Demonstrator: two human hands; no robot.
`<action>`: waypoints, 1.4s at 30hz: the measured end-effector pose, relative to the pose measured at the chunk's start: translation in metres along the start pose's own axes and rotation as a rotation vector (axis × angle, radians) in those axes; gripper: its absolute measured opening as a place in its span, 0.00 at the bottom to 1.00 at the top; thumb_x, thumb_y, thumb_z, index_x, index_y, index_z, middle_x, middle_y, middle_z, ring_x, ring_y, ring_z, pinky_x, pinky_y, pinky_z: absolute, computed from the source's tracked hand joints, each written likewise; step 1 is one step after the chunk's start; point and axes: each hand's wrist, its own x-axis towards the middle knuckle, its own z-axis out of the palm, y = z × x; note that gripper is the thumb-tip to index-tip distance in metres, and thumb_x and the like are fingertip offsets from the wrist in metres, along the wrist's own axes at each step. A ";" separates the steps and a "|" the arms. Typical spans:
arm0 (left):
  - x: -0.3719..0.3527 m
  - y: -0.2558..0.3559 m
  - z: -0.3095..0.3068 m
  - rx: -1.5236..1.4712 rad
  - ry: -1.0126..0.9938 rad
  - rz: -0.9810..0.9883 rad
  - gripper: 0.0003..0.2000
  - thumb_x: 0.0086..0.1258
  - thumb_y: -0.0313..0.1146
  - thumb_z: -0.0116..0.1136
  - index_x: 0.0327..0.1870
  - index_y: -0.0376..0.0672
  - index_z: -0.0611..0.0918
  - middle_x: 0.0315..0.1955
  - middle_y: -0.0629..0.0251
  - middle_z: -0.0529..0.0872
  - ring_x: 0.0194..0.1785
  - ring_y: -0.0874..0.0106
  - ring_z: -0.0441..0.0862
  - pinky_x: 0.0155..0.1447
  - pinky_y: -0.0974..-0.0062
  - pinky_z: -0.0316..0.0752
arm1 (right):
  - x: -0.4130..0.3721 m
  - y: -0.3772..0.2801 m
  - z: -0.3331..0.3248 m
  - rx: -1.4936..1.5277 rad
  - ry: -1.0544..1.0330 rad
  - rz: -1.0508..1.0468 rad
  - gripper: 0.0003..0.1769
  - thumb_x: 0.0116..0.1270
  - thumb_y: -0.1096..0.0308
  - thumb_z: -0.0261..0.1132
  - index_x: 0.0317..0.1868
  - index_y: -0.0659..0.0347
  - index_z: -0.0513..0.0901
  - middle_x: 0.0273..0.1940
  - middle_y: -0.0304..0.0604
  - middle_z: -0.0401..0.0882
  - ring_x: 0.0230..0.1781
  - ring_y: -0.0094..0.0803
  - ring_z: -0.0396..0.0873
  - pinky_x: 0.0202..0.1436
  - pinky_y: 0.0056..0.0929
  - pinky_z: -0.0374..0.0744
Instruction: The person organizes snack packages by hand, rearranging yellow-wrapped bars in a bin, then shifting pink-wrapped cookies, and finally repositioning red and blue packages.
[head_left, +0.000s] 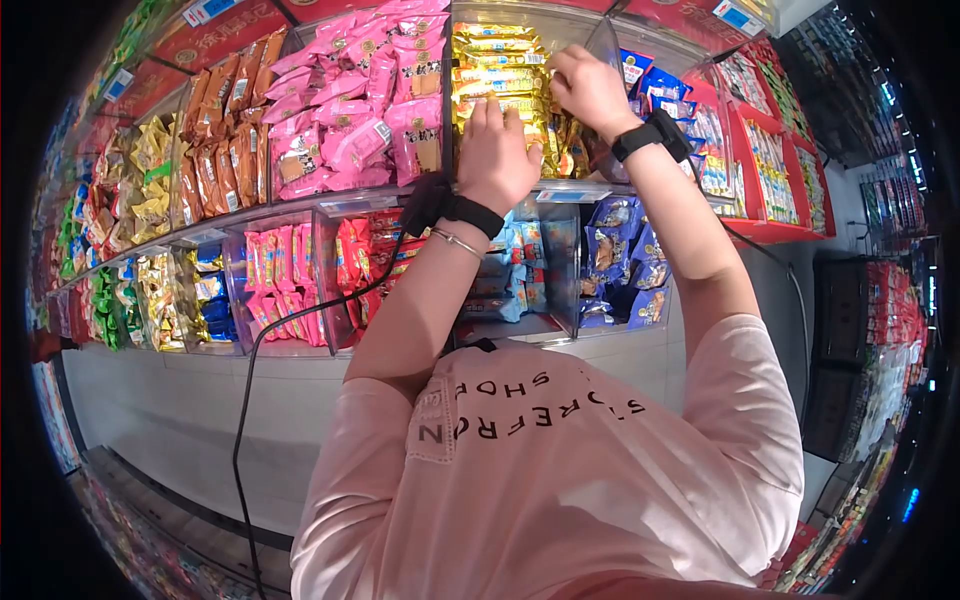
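Gold snack packets (497,75) lie stacked in rows in a clear-walled bin on the upper shelf. My left hand (497,155) rests palm down on the front of the stack, its fingers stretched out over the packets. At the bin's right side, my right hand (590,90) has its fingers curled in against the packets' ends. Whatever those fingertips hold, if anything, is hidden. Both wrists wear black straps with a small device.
Pink packets (350,100) fill the bin to the left, with brown packets (228,125) beyond. Blue packets (665,95) lie to the right. Lower bins hold light-blue packets (515,265) and dark-blue packets (615,250). A black cable (245,400) hangs from my left wrist.
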 end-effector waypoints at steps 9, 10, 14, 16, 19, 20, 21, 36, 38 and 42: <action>0.000 0.007 -0.010 0.006 -0.004 -0.020 0.29 0.63 0.42 0.61 0.64 0.38 0.73 0.64 0.45 0.69 0.69 0.51 0.65 0.72 0.57 0.61 | 0.043 0.032 0.051 0.358 -0.017 0.487 0.24 0.61 0.49 0.66 0.53 0.54 0.84 0.41 0.51 0.86 0.45 0.48 0.83 0.50 0.42 0.79; -0.001 0.006 -0.009 0.008 -0.004 -0.020 0.29 0.63 0.42 0.61 0.64 0.38 0.73 0.64 0.45 0.69 0.69 0.51 0.65 0.72 0.57 0.61 | 0.048 0.027 0.050 0.332 -0.047 0.489 0.25 0.60 0.46 0.66 0.50 0.55 0.85 0.39 0.51 0.86 0.45 0.48 0.83 0.49 0.42 0.79; -0.002 0.007 -0.008 0.054 -0.011 0.012 0.30 0.63 0.43 0.61 0.67 0.44 0.72 0.69 0.48 0.63 0.73 0.51 0.59 0.72 0.50 0.58 | 0.056 0.017 0.042 0.215 -0.084 0.537 0.24 0.60 0.44 0.66 0.46 0.53 0.87 0.38 0.51 0.86 0.43 0.47 0.84 0.48 0.43 0.79; 0.000 0.010 -0.011 0.059 -0.118 -0.062 0.31 0.63 0.44 0.61 0.68 0.46 0.71 0.71 0.49 0.61 0.74 0.51 0.57 0.73 0.48 0.57 | 0.058 0.021 0.044 0.261 -0.111 0.556 0.23 0.60 0.44 0.66 0.45 0.53 0.88 0.37 0.50 0.86 0.43 0.47 0.84 0.48 0.42 0.79; 0.002 0.011 -0.013 0.080 -0.202 -0.116 0.31 0.63 0.45 0.60 0.68 0.45 0.70 0.72 0.52 0.60 0.76 0.52 0.54 0.73 0.46 0.56 | 0.063 0.037 0.051 0.397 -0.141 0.559 0.21 0.61 0.45 0.66 0.41 0.54 0.89 0.36 0.50 0.86 0.42 0.47 0.84 0.47 0.41 0.79; 0.002 0.011 -0.012 0.078 -0.202 -0.117 0.31 0.63 0.46 0.60 0.68 0.45 0.71 0.72 0.52 0.61 0.76 0.52 0.54 0.73 0.45 0.56 | 0.062 0.044 0.055 0.485 -0.150 0.538 0.21 0.61 0.46 0.66 0.38 0.55 0.89 0.35 0.51 0.86 0.42 0.47 0.84 0.47 0.41 0.78; 0.002 0.010 -0.012 0.076 -0.202 -0.118 0.31 0.64 0.46 0.59 0.68 0.45 0.71 0.72 0.52 0.61 0.76 0.51 0.54 0.73 0.45 0.56 | 0.063 0.042 0.052 0.485 -0.150 0.537 0.21 0.61 0.46 0.66 0.38 0.55 0.89 0.35 0.51 0.86 0.42 0.47 0.84 0.47 0.41 0.78; 0.002 0.009 -0.008 0.098 -0.166 -0.109 0.32 0.63 0.47 0.60 0.68 0.42 0.71 0.72 0.51 0.62 0.76 0.53 0.54 0.73 0.43 0.55 | 0.058 0.022 0.013 0.111 -0.086 0.570 0.16 0.53 0.55 0.68 0.36 0.59 0.86 0.37 0.52 0.86 0.43 0.49 0.84 0.48 0.41 0.80; 0.002 0.010 -0.008 0.093 -0.176 -0.118 0.32 0.63 0.47 0.60 0.68 0.42 0.71 0.72 0.51 0.62 0.76 0.54 0.54 0.73 0.44 0.54 | 0.057 0.018 0.016 0.095 -0.215 0.546 0.18 0.53 0.55 0.69 0.37 0.60 0.87 0.39 0.53 0.86 0.44 0.49 0.84 0.50 0.41 0.80; 0.002 0.011 -0.007 0.106 -0.151 -0.130 0.31 0.62 0.44 0.59 0.66 0.41 0.72 0.70 0.52 0.64 0.75 0.54 0.56 0.74 0.47 0.55 | 0.051 0.002 0.015 0.185 -0.327 0.454 0.20 0.52 0.55 0.70 0.40 0.62 0.88 0.41 0.58 0.85 0.45 0.50 0.84 0.52 0.44 0.81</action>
